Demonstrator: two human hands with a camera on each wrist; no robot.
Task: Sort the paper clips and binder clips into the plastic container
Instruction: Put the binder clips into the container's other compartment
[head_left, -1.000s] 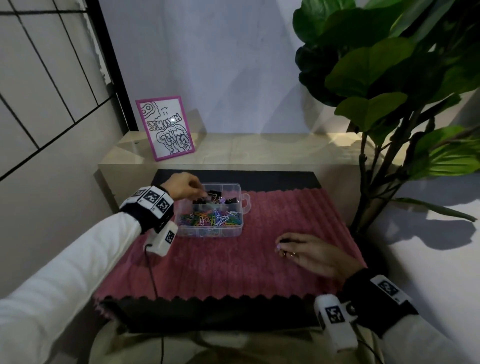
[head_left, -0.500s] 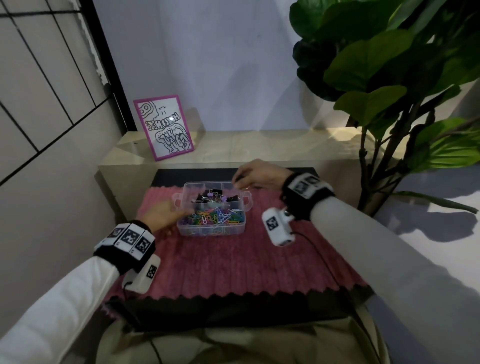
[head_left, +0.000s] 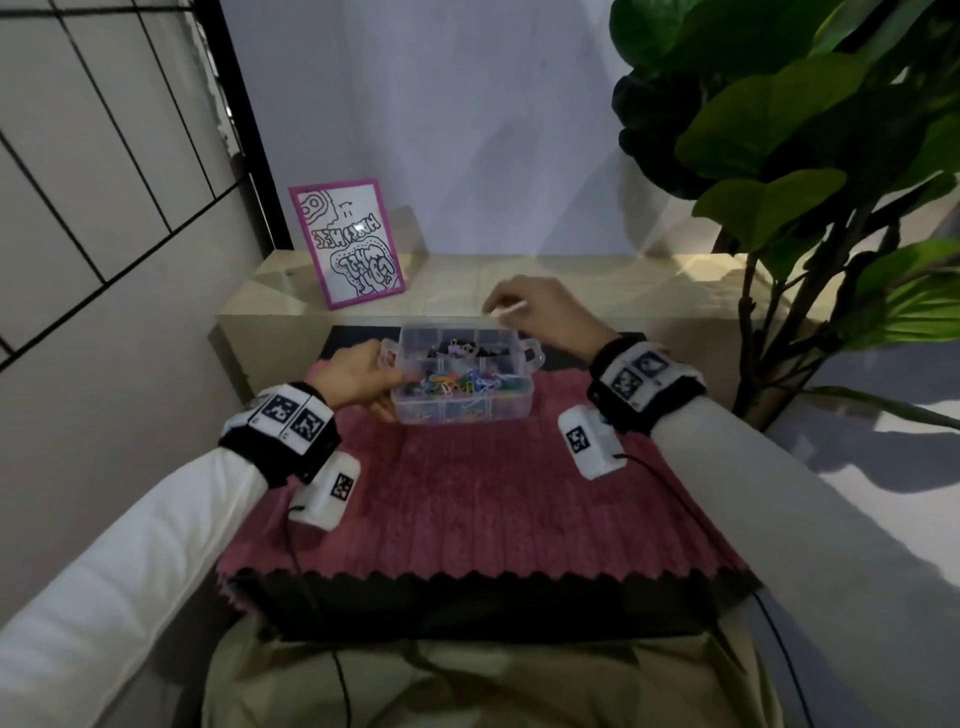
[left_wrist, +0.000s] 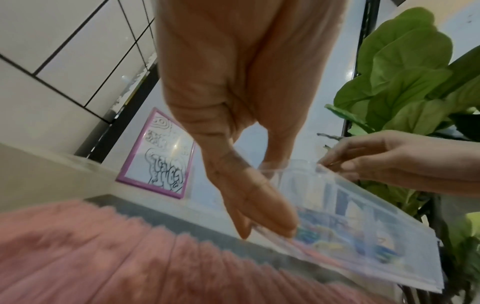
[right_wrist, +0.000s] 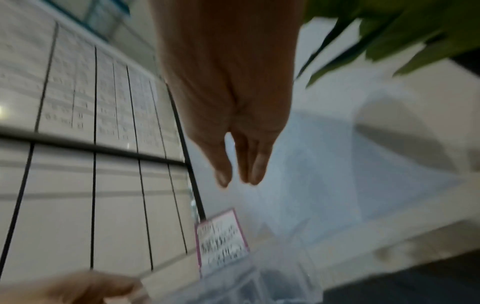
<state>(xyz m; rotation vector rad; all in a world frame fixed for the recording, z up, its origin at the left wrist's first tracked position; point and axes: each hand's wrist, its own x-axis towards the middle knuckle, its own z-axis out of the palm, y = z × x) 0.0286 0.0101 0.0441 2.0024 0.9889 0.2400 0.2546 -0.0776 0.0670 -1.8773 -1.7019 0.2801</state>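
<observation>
White sleeves (head_left: 130, 525), black marker-tagged wristbands (head_left: 283, 423)

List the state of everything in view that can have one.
plastic container: open, resting on the pink mat.
lid: raised and tilted, not shut.
paper clips: in the container's near part.
binder clips: in its far part.
left hand: pinching the lid's left edge.
right hand: pinching the lid's far edge.
picture frame: propped upright.

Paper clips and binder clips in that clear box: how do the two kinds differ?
The paper clips are a many-coloured heap; the binder clips are mostly black. The paper clips fill the compartments nearer the person; the binder clips sit in the far row, towards the wall. Both lie inside the plastic container on the pink mat.
</observation>
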